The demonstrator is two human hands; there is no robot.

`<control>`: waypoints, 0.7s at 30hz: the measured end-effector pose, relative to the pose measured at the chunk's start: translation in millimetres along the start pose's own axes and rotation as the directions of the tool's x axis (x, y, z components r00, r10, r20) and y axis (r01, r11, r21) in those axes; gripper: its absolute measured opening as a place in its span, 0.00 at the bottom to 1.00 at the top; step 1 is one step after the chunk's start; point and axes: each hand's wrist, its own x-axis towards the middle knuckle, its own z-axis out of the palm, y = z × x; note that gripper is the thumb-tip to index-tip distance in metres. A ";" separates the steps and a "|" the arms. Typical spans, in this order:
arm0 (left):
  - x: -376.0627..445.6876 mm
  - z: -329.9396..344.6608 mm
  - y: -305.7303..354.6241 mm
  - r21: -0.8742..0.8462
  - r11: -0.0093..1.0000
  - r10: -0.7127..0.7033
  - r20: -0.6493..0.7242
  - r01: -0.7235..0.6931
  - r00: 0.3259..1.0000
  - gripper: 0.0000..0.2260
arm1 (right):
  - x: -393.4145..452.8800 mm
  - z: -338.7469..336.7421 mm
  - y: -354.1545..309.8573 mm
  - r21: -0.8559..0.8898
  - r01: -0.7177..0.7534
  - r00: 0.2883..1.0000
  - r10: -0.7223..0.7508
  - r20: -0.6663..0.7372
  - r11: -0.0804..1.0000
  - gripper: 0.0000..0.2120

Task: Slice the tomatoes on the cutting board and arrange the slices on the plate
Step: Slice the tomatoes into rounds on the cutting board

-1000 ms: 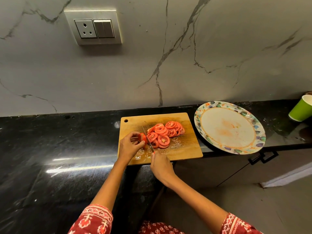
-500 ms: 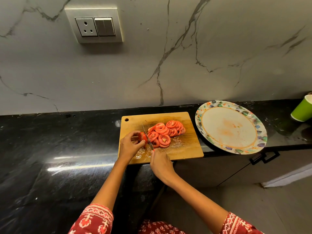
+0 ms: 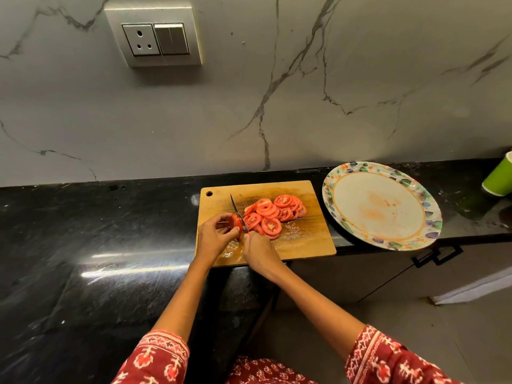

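Note:
A wooden cutting board (image 3: pixel 310 245) lies on the black counter. Several red tomato slices (image 3: pixel 273 213) are piled at its middle. My left hand (image 3: pixel 214 235) pinches the small remaining tomato piece (image 3: pixel 237 223) upright on the board's left part. My right hand (image 3: pixel 259 250) grips the knife handle, which the hand hides. The knife blade (image 3: pixel 237 207) points away from me and sits against the right side of the tomato piece. A round plate (image 3: pixel 382 205) with a floral rim stands to the right of the board, with only reddish smears on it.
A green cup (image 3: pixel 500 174) stands at the far right of the counter (image 3: pixel 83 231). The marble wall behind carries a socket and switch panel (image 3: pixel 155 37). The plate's near edge overhangs the counter front, above a cabinet handle (image 3: pixel 437 254).
The blade has shifted a little along the tomato piece in a cutting stroke. Both hands stay at the same spot on the board.

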 end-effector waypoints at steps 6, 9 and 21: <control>-1.1 2.9 0.2 0.005 1.000 0.025 -0.002 -0.025 1.000 0.15 | -4.3 1.2 8.1 -0.003 0.029 0.999 -0.029 -0.014 1.000 0.17; -1.5 0.9 -1.0 -0.005 1.000 0.006 -0.009 -0.006 1.000 0.16 | -1.6 2.8 3.9 0.006 0.027 1.000 -0.027 -0.004 1.000 0.17; -4.4 -0.9 4.7 -0.009 1.000 -0.002 -0.006 0.002 1.000 0.16 | -4.4 7.6 10.6 -0.046 0.039 0.999 -0.040 -0.018 0.998 0.17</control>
